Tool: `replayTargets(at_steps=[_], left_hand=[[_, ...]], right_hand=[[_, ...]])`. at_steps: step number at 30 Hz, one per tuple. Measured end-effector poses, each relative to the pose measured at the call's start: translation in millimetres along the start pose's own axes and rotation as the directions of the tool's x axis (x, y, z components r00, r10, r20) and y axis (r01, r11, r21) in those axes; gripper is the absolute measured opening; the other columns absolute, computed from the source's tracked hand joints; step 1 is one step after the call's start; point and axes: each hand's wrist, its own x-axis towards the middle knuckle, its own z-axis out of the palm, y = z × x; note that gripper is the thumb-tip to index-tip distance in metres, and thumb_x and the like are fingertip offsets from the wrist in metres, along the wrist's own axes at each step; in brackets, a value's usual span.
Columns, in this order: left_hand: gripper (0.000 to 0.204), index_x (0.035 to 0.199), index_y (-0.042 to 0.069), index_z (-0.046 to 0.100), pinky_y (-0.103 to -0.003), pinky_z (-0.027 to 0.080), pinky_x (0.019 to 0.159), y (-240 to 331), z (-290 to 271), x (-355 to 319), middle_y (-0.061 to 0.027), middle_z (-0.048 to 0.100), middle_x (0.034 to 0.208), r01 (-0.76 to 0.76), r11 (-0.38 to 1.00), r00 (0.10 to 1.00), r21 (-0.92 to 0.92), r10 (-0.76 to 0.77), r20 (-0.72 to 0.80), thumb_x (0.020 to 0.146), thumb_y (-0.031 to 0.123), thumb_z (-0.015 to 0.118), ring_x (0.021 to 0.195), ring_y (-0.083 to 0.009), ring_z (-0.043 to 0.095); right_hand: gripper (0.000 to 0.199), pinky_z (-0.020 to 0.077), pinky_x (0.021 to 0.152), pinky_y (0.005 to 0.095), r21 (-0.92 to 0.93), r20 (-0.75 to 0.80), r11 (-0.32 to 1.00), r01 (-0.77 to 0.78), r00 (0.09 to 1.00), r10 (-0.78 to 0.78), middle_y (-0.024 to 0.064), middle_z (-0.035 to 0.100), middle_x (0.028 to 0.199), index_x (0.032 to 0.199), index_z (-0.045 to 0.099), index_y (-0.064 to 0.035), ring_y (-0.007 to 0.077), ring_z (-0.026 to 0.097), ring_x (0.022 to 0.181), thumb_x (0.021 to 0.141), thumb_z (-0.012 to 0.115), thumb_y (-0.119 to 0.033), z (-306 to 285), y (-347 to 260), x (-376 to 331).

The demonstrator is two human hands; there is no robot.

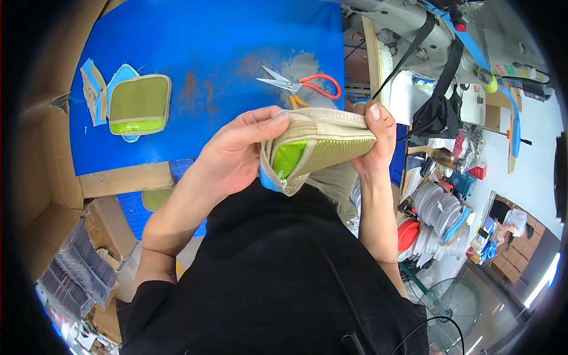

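Both my hands hold a small fabric pouch [337,151] in front of my body, above the near edge of the blue work surface. It has beige binding, a tan mesh face, a lime green panel and a bit of blue at its lower left corner. My left hand [239,145] grips the left end, thumb on top. At the right end, my right hand [377,139] pinches the pouch with the thumb up along its edge. Just beyond lie scissors [296,84], blades apart, with red and orange handles. A flat olive and lime pouch piece [140,103] rests farther left.
Beige and blue fabric pieces [94,92] lie by the flat piece on the blue table [219,35]. Cardboard boxes [50,171] stand left. On the right are a sewing machine [408,26], stacked white rolls [438,204], a green fan [452,307] and another person [513,222] farther off.
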Motion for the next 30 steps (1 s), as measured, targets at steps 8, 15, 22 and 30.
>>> replayTargets(at_steps=[8, 15, 22, 30], left_hand=[[0.022, 0.107, -0.002, 0.063, -0.034, 0.057, 0.089, -5.9, -11.2, -2.8, -0.0149, 0.071, 0.110, 0.004, 0.995, 0.997, -0.101, 0.003, 0.073, 0.102, 0.020, 0.062, 0.099, -0.0200, 0.071], [0.019, 0.102, -0.002, 0.063, -0.033, 0.059, 0.082, -1.0, -11.2, -10.7, -0.0143, 0.072, 0.106, -0.039, 0.999, 0.995, -0.011, 0.040, 0.096, 0.101, 0.017, 0.062, 0.093, -0.0183, 0.072], [0.020, 0.105, -0.002, 0.068, -0.027, 0.056, 0.081, 17.1, -2.4, -6.8, -0.0079, 0.072, 0.100, 0.014, 0.999, 0.993, 0.045, -0.009, -0.118, 0.102, 0.017, 0.062, 0.089, -0.0116, 0.070], [0.027, 0.086, 0.003, 0.068, -0.023, 0.040, 0.061, 16.6, 3.4, 17.1, 0.0063, 0.060, 0.075, -0.150, 0.420, 0.974, 0.895, 0.219, 0.060, 0.103, 0.023, 0.065, 0.071, -0.0008, 0.050]], right_hand=[[0.045, 0.0293, 0.054, 0.0246, -0.014, -0.045, 0.999, -0.037, 0.998, 0.037, -0.0060, 0.042, 0.065, 0.066, 0.040, -0.0159, 0.0043, 0.036, 0.059, 0.099, 0.070, -0.024, 7.5, 4.1, 1.4], [0.046, 0.0300, 0.054, 0.0252, 0.007, 0.051, 1.000, -0.014, 0.999, 0.013, -0.0047, 0.042, 0.065, 0.067, 0.038, -0.0157, 0.0058, 0.036, 0.057, 0.099, 0.070, -0.026, 8.0, 6.6, -5.2], [0.038, 0.0289, 0.056, 0.0243, -0.114, 0.009, 0.983, -0.143, 0.989, 0.145, -0.0076, 0.046, 0.069, 0.071, 0.049, -0.0130, 0.0034, 0.038, 0.063, 0.102, 0.066, -0.029, 12.9, 7.4, -10.4], [0.033, 0.0356, 0.057, 0.0236, -0.807, 0.227, 0.589, 0.044, 0.944, 0.240, -0.0069, 0.055, 0.069, 0.082, 0.063, -0.0039, 0.0038, 0.045, 0.063, 0.099, 0.069, -0.032, 67.4, -32.4, 13.6]])
